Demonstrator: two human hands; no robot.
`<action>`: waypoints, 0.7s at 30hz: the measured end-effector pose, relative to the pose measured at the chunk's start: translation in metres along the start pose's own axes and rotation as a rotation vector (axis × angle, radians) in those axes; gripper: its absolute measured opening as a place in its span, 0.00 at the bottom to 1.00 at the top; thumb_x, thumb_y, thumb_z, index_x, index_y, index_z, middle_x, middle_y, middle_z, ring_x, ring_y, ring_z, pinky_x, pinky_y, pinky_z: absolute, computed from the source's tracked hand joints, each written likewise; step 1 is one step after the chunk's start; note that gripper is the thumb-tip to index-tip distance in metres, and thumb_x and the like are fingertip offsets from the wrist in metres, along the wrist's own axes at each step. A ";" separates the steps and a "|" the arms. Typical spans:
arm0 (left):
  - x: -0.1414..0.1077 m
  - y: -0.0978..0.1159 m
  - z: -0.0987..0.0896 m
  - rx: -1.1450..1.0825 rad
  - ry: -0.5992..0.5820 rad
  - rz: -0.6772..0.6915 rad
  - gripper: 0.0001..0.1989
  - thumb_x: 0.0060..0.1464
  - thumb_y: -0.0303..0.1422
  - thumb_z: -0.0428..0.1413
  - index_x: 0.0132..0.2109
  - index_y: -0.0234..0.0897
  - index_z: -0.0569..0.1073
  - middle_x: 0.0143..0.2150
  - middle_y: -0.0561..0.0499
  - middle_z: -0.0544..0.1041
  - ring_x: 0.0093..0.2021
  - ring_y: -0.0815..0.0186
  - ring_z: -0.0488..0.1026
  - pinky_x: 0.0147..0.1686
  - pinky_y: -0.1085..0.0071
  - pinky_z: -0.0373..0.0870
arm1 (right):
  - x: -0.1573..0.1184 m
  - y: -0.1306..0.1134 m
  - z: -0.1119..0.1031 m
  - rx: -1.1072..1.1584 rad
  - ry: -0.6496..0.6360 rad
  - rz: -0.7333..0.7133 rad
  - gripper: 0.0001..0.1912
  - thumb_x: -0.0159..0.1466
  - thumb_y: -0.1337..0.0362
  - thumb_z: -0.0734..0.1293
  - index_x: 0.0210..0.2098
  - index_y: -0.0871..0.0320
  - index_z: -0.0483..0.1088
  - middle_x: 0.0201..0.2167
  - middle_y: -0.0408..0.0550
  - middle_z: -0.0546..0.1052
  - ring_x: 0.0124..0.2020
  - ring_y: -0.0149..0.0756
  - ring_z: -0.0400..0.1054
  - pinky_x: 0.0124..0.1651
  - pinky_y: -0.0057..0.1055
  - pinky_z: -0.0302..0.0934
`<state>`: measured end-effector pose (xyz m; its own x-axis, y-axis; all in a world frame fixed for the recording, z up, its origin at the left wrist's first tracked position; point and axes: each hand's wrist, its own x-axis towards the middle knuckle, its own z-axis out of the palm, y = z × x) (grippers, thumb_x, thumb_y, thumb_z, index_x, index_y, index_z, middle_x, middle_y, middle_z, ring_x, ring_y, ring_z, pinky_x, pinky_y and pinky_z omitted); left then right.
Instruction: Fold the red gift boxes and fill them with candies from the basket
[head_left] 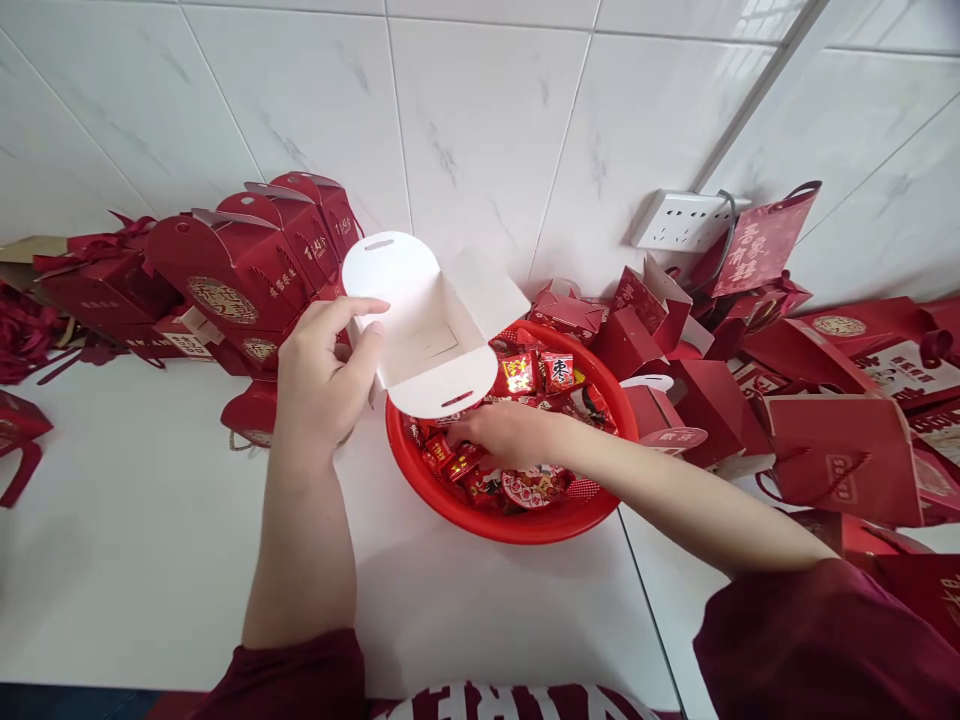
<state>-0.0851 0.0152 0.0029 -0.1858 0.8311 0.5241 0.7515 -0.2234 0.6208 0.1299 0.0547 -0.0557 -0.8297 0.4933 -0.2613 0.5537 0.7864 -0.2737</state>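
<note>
My left hand (330, 370) grips the near-left side of an open cardboard box (424, 335), its white inside facing up and its flaps spread. No candy shows inside the box. It is held over the left rim of a round red plastic basket (517, 525). Wrapped candies (517, 375), mostly red, fill that basket. Among them is my right hand (510, 432), its fingers bent down into the candies below the box. The box edge and the candies partly hide those fingertips, so whether they hold a candy cannot be made out.
Folded red gift boxes (255, 260) stand against the tiled wall at the left. Many more red boxes (840, 455) are heaped at the right. A white power strip (686, 220) is by the wall. One red box (22, 420) lies at the table's left edge.
</note>
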 end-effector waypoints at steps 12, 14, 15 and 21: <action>-0.015 0.027 0.044 0.077 -0.615 0.337 0.17 0.66 0.39 0.49 0.57 0.47 0.76 0.54 0.50 0.75 0.37 0.63 0.74 0.39 0.65 0.69 | -0.177 -0.012 -0.060 0.422 0.818 0.106 0.02 0.69 0.63 0.67 0.41 0.49 0.69 0.36 0.42 0.75 0.33 0.32 0.72 0.33 0.30 0.67; -0.018 0.029 0.053 0.108 -0.780 0.341 0.21 0.66 0.46 0.50 0.62 0.51 0.73 0.59 0.50 0.74 0.44 0.59 0.77 0.43 0.63 0.69 | -0.164 -0.010 -0.056 0.326 0.773 0.207 0.02 0.69 0.63 0.67 0.39 0.51 0.68 0.35 0.42 0.75 0.32 0.32 0.71 0.34 0.30 0.65; -0.019 0.027 0.054 0.112 -0.880 0.335 0.25 0.63 0.50 0.53 0.64 0.52 0.71 0.61 0.50 0.73 0.49 0.55 0.77 0.45 0.62 0.70 | -0.155 -0.008 -0.051 0.286 0.700 0.238 0.03 0.69 0.65 0.66 0.38 0.52 0.67 0.33 0.41 0.75 0.31 0.31 0.69 0.34 0.30 0.63; -0.016 0.014 0.048 0.092 -1.183 0.237 0.38 0.49 0.51 0.65 0.66 0.51 0.70 0.64 0.47 0.74 0.59 0.48 0.73 0.49 0.62 0.71 | -0.101 -0.003 -0.019 0.082 0.365 0.258 0.07 0.69 0.71 0.61 0.39 0.56 0.70 0.30 0.43 0.76 0.29 0.33 0.65 0.34 0.30 0.54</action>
<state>-0.0406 0.0232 -0.0249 0.6202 0.7373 -0.2680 0.7398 -0.4360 0.5125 0.2108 0.0091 -0.0109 -0.6261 0.7797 0.0090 0.7372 0.5957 -0.3187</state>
